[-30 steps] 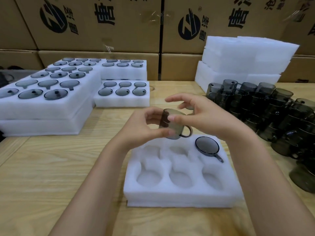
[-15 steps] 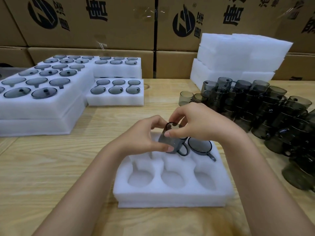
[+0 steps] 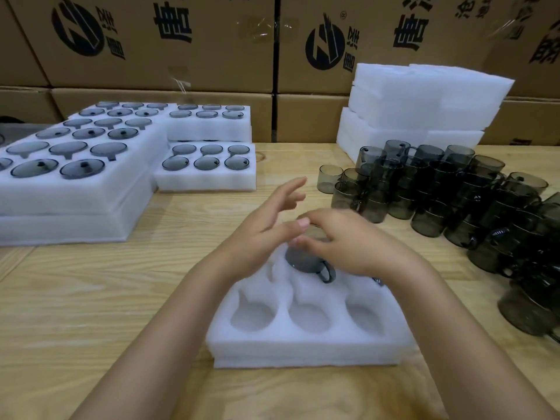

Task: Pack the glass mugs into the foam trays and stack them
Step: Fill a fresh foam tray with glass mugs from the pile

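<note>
Head view: mug (image 3: 303,262) seated in foam tray (image 3: 303,353) back-middle pocket. Left hand (image 3: 263,234) released, fingers spread; right hand (image 3: 351,247) flat over it, no grip. Next, likely: grab from loose mugs (image 3: 454,201).

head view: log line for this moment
mug in foam tray back middle pocket | left hand open | right hand over mug

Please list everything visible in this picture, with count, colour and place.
foam tray: one, white, table centre, front pockets empty
mug in tray: one seen, smoky grey, back middle pocket
loose mugs: many, smoky grey, stacked at right
packed trays: several, white, stacked at left
empty foam: one pile, white, far right
cardboard boxes: several, brown, behind table
table: one, light wood, under everything
left hand: one, open, above tray's back
right hand: one, open, over mug in tray
</note>
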Demonstrator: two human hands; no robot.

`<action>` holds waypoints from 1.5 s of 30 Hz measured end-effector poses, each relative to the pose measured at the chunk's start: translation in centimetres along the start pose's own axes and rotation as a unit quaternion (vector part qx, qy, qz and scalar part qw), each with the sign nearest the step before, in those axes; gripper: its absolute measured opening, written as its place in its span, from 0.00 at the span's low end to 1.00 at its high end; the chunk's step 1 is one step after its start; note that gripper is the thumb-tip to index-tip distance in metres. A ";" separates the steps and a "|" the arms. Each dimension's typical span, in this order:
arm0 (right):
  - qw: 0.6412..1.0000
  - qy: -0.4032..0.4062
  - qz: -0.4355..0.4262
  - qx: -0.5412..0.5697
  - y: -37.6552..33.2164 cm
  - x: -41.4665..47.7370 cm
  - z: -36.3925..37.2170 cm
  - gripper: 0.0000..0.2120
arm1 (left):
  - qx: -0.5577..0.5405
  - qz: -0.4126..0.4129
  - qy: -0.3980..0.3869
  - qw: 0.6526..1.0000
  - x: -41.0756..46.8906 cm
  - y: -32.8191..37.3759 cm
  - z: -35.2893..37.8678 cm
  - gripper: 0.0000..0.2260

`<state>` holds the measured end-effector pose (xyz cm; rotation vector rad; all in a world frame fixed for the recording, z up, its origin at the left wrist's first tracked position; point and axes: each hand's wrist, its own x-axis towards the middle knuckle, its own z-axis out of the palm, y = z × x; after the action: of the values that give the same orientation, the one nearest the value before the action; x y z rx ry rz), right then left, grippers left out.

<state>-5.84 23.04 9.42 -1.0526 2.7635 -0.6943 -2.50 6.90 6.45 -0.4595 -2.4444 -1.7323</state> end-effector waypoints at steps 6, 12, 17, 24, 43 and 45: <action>0.989 -0.055 -0.030 -0.132 1.3 0.5 4.1 0.28 | 0.322 -0.022 -0.074 0.944 0.9 -1.1 2.2 0.25; 0.982 -0.063 -0.004 -0.176 1.8 1.2 5.1 0.29 | 0.342 -0.057 -0.097 0.933 1.7 -2.3 2.1 0.20; 0.986 -0.046 0.012 -0.159 2.3 2.3 5.3 0.29 | 0.352 -0.062 -0.085 0.930 2.4 -2.6 1.5 0.20; 0.987 -0.036 0.023 -0.157 2.8 5.4 4.9 0.26 | 0.526 -0.109 0.145 0.831 2.5 -2.9 0.0 0.23; 0.927 0.174 0.277 -0.184 13.5 3.8 0.1 0.16 | -0.233 -0.092 0.394 0.884 -0.4 -5.0 -3.5 0.09; 0.925 0.166 0.265 -0.216 13.6 4.1 0.1 0.14 | -0.188 -0.105 0.400 0.891 -1.6 -6.5 -3.0 0.09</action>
<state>-17.13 29.29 3.45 -0.1792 3.3651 -0.1984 -3.21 1.79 1.21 0.4486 -1.6164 -1.9434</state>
